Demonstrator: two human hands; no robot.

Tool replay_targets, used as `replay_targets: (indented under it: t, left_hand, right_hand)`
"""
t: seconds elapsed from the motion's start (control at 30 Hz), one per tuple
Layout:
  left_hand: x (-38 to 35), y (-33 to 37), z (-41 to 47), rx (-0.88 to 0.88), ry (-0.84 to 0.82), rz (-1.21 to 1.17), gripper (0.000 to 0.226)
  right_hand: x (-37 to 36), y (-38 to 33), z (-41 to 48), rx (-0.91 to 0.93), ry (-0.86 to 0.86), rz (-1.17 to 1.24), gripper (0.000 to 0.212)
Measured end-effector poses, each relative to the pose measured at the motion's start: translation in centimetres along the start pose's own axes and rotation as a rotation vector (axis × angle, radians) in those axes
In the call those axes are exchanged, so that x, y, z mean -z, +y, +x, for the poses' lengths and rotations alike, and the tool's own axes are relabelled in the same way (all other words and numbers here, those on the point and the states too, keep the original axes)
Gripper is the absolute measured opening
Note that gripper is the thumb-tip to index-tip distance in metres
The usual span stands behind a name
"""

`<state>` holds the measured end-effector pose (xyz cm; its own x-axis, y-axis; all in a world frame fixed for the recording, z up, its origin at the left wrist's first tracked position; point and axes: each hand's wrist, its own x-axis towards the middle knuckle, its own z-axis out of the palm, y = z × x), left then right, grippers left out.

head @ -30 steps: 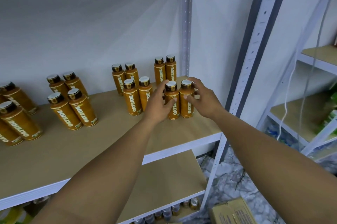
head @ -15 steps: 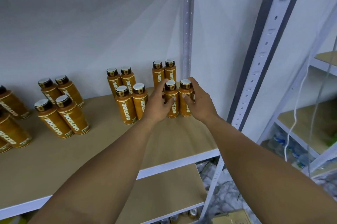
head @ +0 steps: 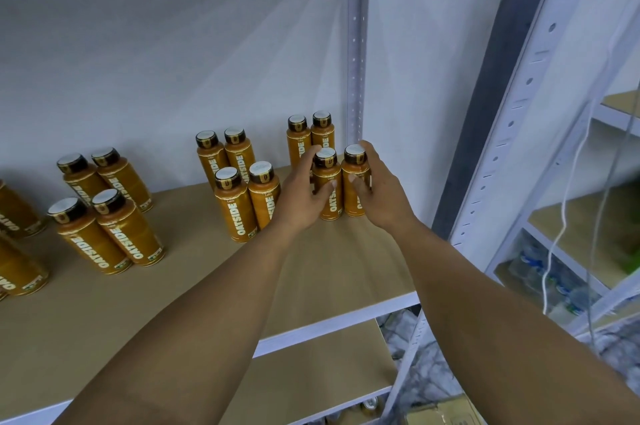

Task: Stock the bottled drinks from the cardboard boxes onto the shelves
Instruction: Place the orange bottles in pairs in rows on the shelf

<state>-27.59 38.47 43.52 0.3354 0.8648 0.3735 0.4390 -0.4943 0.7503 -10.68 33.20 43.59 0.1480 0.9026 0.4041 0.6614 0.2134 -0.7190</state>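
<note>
Two orange Oatside bottles with dark caps stand side by side at the right end of the wooden shelf. My left hand grips the left bottle and my right hand grips the right bottle. Both bottles stand upright on the board, just in front of another pair at the back. More pairs of the same bottles stand in rows to the left.
A grey perforated upright rises behind the held bottles and a second one stands nearer on the right. A lower shelf board lies beneath. A cardboard box sits on the floor. Another rack with white cables stands to the right.
Both hands pushed the two bottles further back on the shelf toward the rear pair. The camera moved closer and tilted up.
</note>
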Motion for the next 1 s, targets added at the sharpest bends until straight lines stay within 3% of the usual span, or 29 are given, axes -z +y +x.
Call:
replay_targets:
  t: [0.23,1.0]
  left_hand:
    - [0.2,0.1,-0.1,-0.014,0.002,-0.014,0.073]
    - [0.1,0.3,-0.1,0.031,-0.012,-0.016,0.075]
  right_hand:
    - [-0.4,0.7,0.0,-0.060,-0.002,0.020,0.065]
    - [-0.8,1.3,0.4,-0.060,0.040,0.023,0.060]
